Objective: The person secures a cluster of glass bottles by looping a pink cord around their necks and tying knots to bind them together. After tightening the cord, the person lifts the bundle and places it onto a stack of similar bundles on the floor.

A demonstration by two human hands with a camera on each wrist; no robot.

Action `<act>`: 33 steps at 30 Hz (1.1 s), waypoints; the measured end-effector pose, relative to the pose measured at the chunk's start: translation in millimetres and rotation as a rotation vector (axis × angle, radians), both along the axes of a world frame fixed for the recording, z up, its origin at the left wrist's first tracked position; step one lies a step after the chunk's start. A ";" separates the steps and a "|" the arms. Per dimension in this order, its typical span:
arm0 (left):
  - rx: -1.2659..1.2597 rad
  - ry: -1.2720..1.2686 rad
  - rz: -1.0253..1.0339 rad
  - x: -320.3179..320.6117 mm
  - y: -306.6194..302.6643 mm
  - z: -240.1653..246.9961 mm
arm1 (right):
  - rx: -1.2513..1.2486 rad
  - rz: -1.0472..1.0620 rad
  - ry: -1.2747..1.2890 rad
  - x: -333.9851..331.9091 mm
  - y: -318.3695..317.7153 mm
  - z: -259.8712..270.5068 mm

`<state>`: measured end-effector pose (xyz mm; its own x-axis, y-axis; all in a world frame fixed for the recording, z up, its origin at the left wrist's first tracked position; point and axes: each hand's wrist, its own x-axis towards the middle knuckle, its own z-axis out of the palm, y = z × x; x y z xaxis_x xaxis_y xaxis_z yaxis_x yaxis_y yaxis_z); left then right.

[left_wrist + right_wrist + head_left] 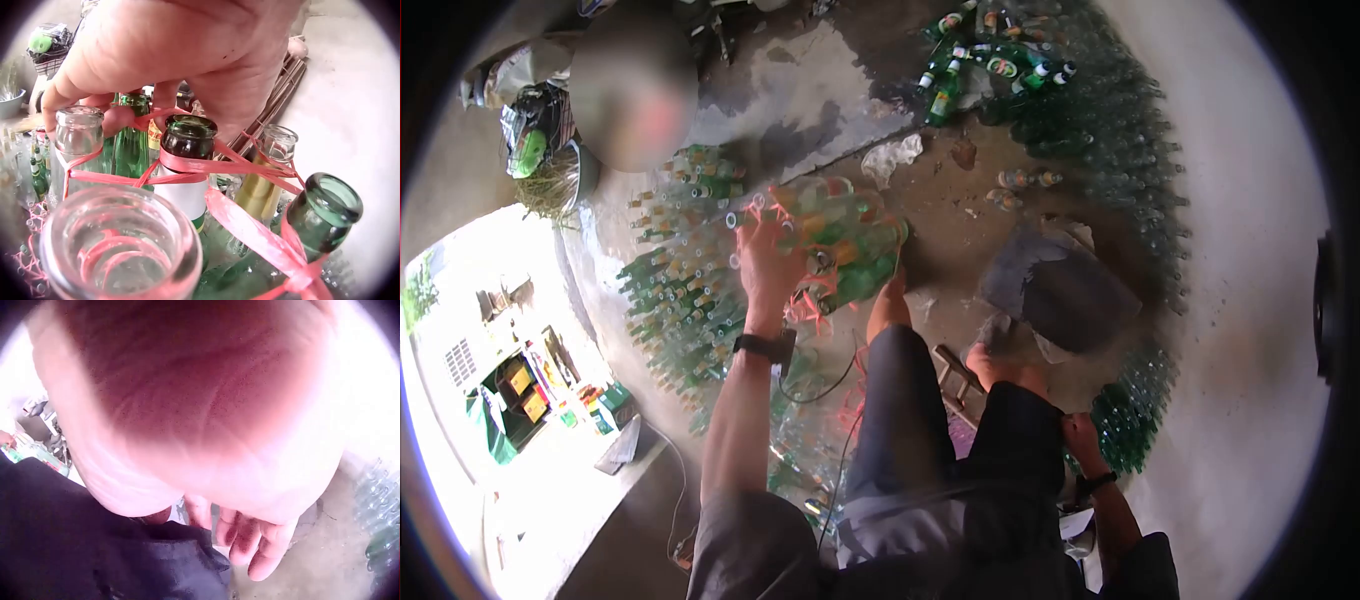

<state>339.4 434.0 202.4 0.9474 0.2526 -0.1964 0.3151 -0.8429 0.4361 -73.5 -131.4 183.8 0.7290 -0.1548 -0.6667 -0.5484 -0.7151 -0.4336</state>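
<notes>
My left hand (768,268) grips a bundle of glass bottles (862,245) by the neck end, and the bundle tilts over in front of my knees. Pink plastic twine (240,167) loops round the bottle necks. Clear, green and dark green bottle mouths show in the left wrist view, with the fingertips curled in among the twine and necks, partly hidden by the palm. By my right thigh hangs my right hand (1082,443), its fingers (269,553) loosely bent and holding nothing.
Upright bottles (675,290) crowd the floor at left, and more bottles (1135,190) line the right wall. Several green bottles (945,95) lie at the back. A dark sheet-like piece (1065,290) lies right of my feet. A person, blurred, is at upper left.
</notes>
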 end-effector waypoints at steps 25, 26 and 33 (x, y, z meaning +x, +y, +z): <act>0.075 0.040 0.200 226.4 159.1 -177.6 | -0.085 -0.033 0.345 8.0 39.7 -5.4; 0.049 0.071 0.205 231.0 174.4 -194.2 | -0.076 -0.069 0.394 -6.5 34.1 -8.9; -0.065 0.147 0.267 245.5 195.8 -232.9 | -0.009 -0.242 0.601 12.6 49.2 20.2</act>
